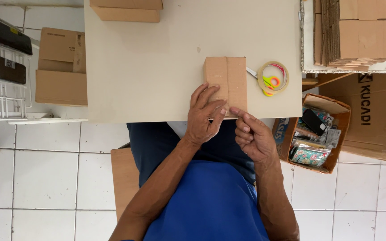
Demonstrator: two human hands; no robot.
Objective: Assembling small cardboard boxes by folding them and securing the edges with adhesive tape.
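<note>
While my left hand (204, 117) presses flat on the box (225, 85), right fingers (240, 112) pinching at its 6 o'clock edge, the box, overhanging the surface (148, 67), may tip.

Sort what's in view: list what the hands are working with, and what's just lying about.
In hand:
small cardboard box
left hand
right hand

Lying about:
tape roll
scissors
flat carton stack
open box of small goods
wire rack

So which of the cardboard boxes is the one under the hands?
The small flat box at the table's near edge, beside the tape roll; left hand rests on it, unlike the box at the far edge.
</note>
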